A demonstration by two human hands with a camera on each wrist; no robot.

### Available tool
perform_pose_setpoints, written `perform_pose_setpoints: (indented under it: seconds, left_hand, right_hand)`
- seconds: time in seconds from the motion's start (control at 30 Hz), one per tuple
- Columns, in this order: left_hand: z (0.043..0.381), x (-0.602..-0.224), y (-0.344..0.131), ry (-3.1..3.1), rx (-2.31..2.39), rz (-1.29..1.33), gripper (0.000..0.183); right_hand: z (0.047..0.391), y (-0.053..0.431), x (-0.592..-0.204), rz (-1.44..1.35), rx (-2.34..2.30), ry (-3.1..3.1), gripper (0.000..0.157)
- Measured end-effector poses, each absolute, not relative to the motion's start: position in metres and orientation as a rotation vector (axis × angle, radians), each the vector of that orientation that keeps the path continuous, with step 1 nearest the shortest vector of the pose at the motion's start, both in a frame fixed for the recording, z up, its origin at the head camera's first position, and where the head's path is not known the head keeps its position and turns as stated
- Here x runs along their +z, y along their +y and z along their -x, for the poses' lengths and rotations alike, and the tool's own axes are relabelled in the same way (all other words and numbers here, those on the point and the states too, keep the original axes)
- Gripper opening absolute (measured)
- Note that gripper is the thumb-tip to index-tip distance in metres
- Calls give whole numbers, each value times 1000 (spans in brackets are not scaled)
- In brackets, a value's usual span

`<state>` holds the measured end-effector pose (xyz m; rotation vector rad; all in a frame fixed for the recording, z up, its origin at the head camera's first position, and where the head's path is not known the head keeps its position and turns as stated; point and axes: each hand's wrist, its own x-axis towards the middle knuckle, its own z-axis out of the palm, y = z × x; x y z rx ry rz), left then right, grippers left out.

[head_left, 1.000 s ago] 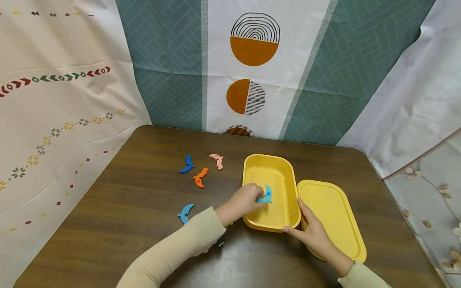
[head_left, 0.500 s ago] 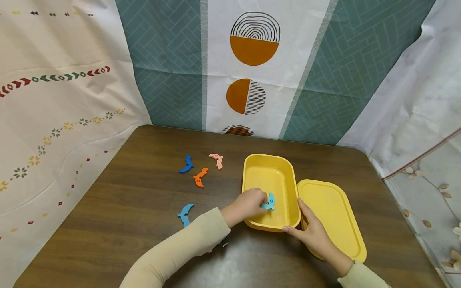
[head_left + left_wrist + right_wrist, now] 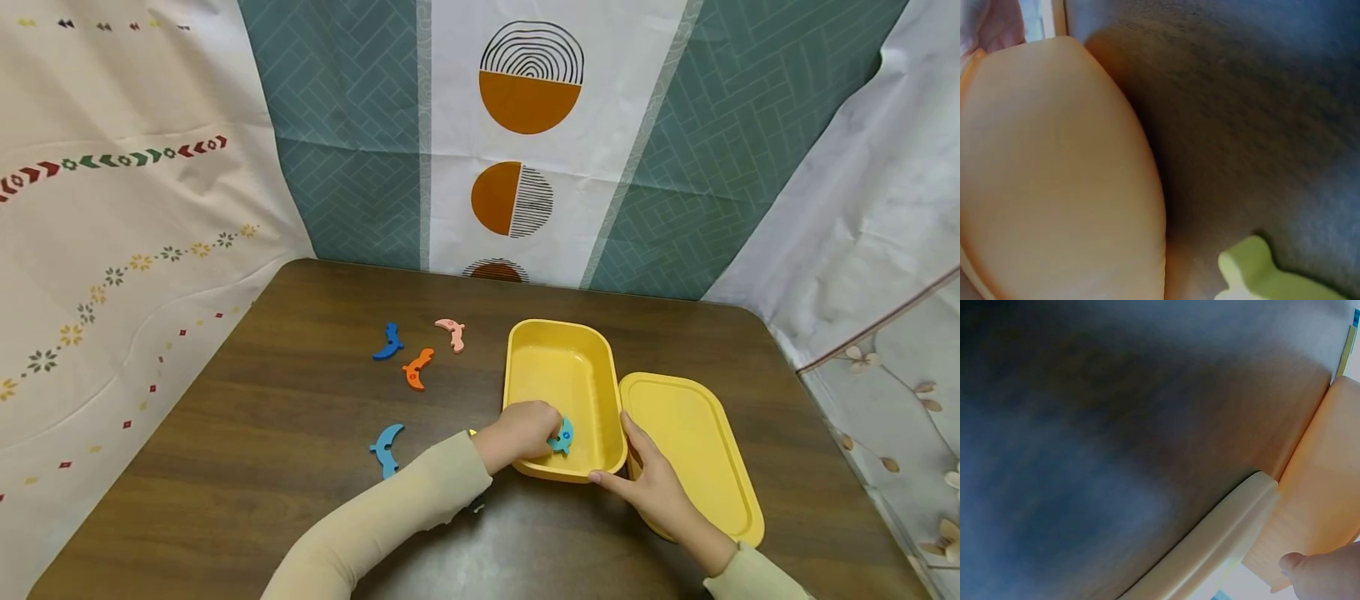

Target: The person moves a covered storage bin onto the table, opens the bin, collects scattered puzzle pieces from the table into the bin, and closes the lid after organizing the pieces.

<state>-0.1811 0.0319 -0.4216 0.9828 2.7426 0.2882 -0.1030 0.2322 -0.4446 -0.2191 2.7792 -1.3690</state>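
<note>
The turquoise piece [image 3: 567, 427] was inside the yellow box [image 3: 558, 362], toward its near end; whether it touched the floor of the box could not be told. The left hand [image 3: 531, 429], reaching in over the left rim, held it by one end with curled fingers (the hand itself hid that end). At the near right corner the right hand [image 3: 654, 485] touched the box from outside, its thumb on the near wall and its fingers along the right one, spread wide. Just beside the box, partly covered by that hand, the yellow lid [image 3: 693, 450] lay flat on the brown bench [image 3: 300, 433]. Left of the box lay a light blue piece [image 3: 383, 443], and farther back a loose group: an orange piece [image 3: 414, 372], a dark blue piece [image 3: 392, 343] and a pink piece [image 3: 453, 330]. The left wrist view showed a green piece [image 3: 1257, 265] on the bench, cut off by its lower edge. Behind everything hung a teal-and-white cloth [image 3: 570, 217].
</note>
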Motion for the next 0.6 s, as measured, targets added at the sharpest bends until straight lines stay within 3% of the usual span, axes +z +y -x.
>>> perform_pose_setpoints:
  seconds: [0.2,0.6]
  left_hand:
    - [178,-422,34,2739,220,-968,45]
    - [180,-423,33,2762,262,-938,27]
  right_hand:
    - [102,232,-445,195,-1313,2806,101]
    - [103,231,-442,191,-1285,2820,100]
